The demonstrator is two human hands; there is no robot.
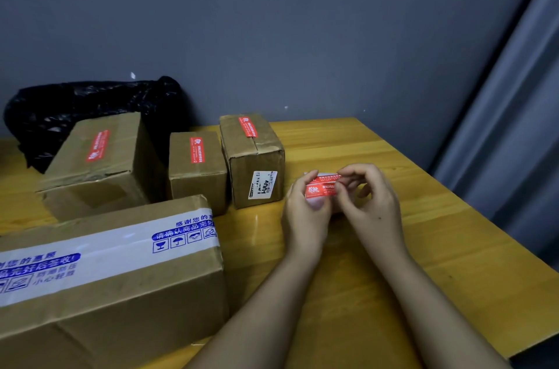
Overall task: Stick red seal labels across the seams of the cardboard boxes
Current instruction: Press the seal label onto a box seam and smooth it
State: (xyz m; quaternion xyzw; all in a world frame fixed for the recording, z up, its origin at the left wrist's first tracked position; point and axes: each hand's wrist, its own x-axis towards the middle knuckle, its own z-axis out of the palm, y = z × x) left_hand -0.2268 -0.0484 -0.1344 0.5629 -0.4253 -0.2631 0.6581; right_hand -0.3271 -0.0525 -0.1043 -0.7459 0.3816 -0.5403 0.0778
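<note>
My left hand point(305, 211) holds a small stack of red seal labels point(320, 187) above the table, thumb under it. My right hand point(367, 199) pinches the right end of the top label with fingertips. Three brown cardboard boxes stand behind, each with a red label on top: a left one point(99, 169), a middle small one point(196, 169) and a right one point(254, 157). A large box point(115, 293) with white and blue printed tape lies at the near left, with no red label showing.
A black plastic bag point(90, 108) lies against the grey wall behind the boxes. The yellow wooden table point(423, 217) ends at the right and near right edge. A grey curtain point(520, 126) hangs at the right.
</note>
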